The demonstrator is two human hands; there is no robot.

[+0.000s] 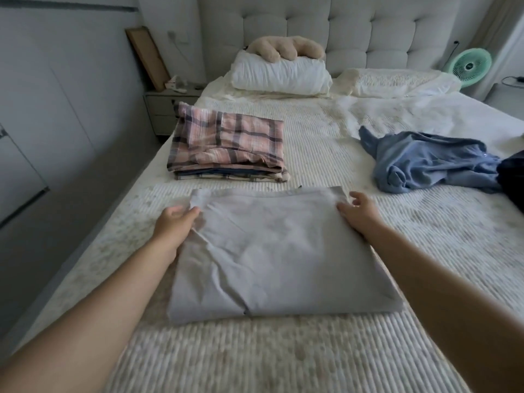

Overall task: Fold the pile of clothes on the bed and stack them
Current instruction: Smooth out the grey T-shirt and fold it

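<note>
A light grey garment [278,256] lies folded into a rectangle on the bed in front of me. My left hand [175,224] holds its far left corner, with the fingers curled at the fabric's edge. My right hand [357,212] rests at the far right corner, fingers loosely spread and the thumb touching the cloth. Beyond the grey garment sits a stack of folded clothes [228,147] with a pink plaid piece on top. A crumpled blue garment [431,163] lies unfolded to the right, next to a dark garment [513,182] at the frame's edge.
The bed [317,353] has a ribbed cream cover. Two pillows [280,76] and a beige plush toy [283,49] lie at the tufted headboard. A nightstand [167,109] stands at the left, a green fan [471,66] at the right.
</note>
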